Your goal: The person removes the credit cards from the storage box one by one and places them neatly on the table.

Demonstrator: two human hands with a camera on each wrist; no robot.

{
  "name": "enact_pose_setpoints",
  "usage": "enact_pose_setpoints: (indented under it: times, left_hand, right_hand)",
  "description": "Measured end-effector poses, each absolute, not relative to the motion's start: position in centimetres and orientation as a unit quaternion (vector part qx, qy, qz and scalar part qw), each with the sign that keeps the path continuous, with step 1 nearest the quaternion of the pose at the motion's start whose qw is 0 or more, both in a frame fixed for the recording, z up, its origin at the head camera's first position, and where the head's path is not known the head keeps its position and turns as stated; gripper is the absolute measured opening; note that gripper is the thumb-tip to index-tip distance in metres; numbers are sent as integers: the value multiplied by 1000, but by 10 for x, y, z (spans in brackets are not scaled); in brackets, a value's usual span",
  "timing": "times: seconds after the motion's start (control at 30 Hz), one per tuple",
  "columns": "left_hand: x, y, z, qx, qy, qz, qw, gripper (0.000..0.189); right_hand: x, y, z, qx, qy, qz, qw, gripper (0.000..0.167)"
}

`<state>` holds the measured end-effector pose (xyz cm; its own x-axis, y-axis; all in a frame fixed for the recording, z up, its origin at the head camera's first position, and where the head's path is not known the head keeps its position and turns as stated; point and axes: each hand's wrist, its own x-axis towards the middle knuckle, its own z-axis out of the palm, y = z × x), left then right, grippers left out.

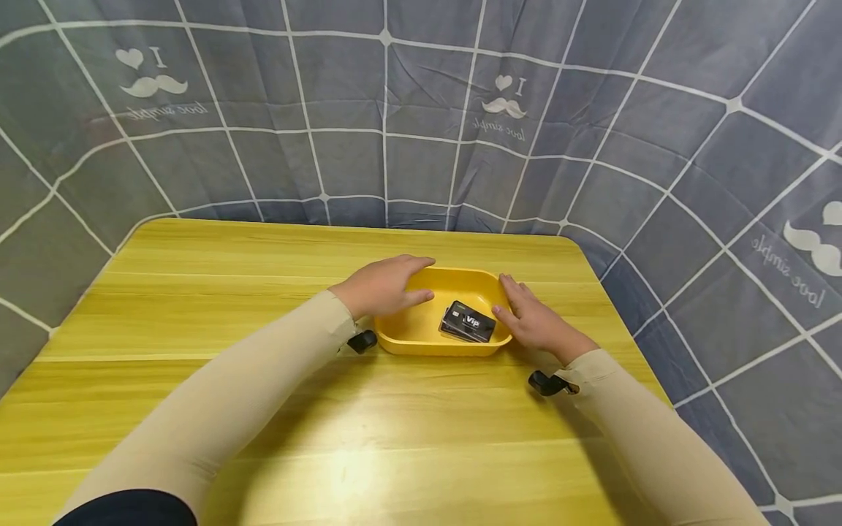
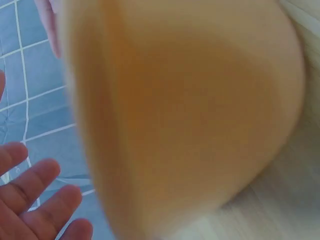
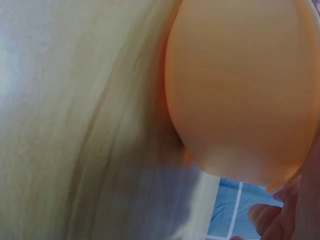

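Note:
A yellow plastic basin (image 1: 442,348) with rounded corners stands on the table. Inside it, toward the right, lies a small stack of dark cards (image 1: 468,322), the top one printed "vip". My left hand (image 1: 384,286) hovers over the basin's left side, thumb and fingers spread apart with nothing between them. In the left wrist view, the fingertips (image 2: 42,175) are beside the basin wall (image 2: 200,125). Along the right rim lies my right hand (image 1: 536,319), its fingers extended and its thumb at the edge. The right wrist view shows the fingers (image 3: 267,217) close to the basin's end.
The wood-grain table (image 1: 217,292) extends to both sides and toward me. A grey cloth (image 1: 342,95) with white grid lines hangs behind it and on both sides. A dark wrist camera (image 1: 549,383) sits under the right cuff, another (image 1: 362,341) at the left wrist.

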<state>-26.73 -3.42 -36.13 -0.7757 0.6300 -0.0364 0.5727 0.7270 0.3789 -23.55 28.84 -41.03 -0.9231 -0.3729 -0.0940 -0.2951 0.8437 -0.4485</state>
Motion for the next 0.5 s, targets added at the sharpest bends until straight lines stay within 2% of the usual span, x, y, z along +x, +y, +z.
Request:
enact_pose_setpoints:
  times: [0.37, 0.5]
  left_hand:
    - [-279, -18, -364, 352, 891, 247, 147, 68]
    - [-280, -14, -361, 356, 889, 243, 154, 66]
  right_hand:
    - [-234, 290, -414, -147, 954, -236, 109, 75]
    - [-234, 291, -414, -151, 955, -232, 108, 76]
